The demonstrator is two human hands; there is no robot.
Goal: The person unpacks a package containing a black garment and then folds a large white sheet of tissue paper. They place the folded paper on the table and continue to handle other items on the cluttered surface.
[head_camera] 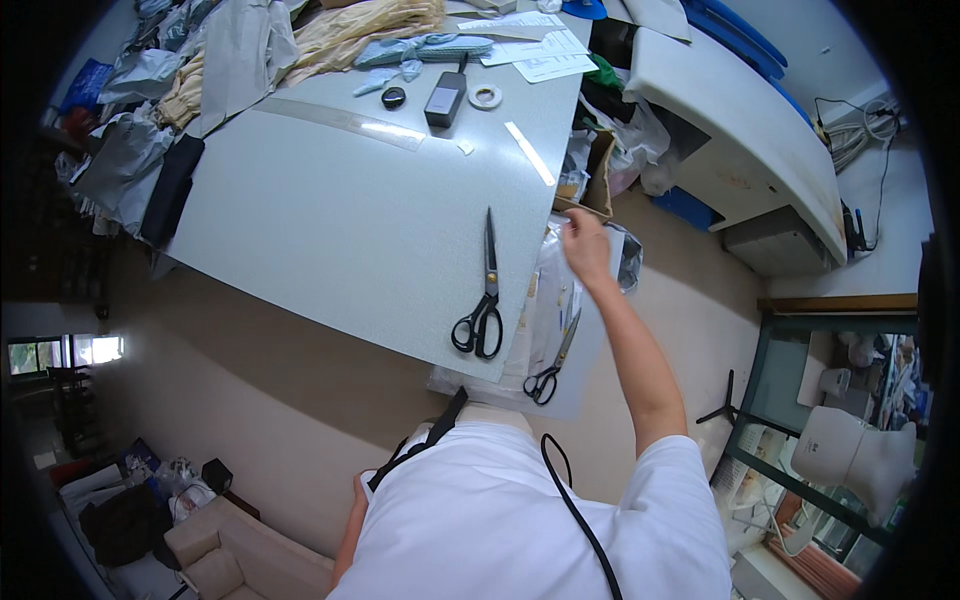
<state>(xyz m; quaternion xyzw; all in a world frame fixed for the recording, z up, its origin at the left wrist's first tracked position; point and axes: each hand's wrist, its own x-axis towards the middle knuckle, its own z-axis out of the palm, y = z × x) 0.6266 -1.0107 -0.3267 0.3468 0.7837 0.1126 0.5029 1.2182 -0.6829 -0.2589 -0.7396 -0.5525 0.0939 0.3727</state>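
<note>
My right hand [587,246] reaches out past the table's right edge, beside an open cardboard box [598,176]. Its fingers look curled and a little blurred, and whether anything is between them cannot be made out. Below it, on a lower surface covered with clear plastic [525,341], lie tailor's shears [553,367] with black handles. A larger pair of black-handled shears [489,292] rests on the pale tabletop [322,217], blades pointing away from me. My left hand [361,486] hangs low by my hip, mostly hidden by my white shirt.
A clear ruler [341,122], a white strip [530,154], a tape roll [485,97], a dark handheld device [446,99] and a round black object [393,97] lie toward the far side. Cloth [360,34] and papers [536,45] cover the far edge. A sofa [240,551] stands behind left.
</note>
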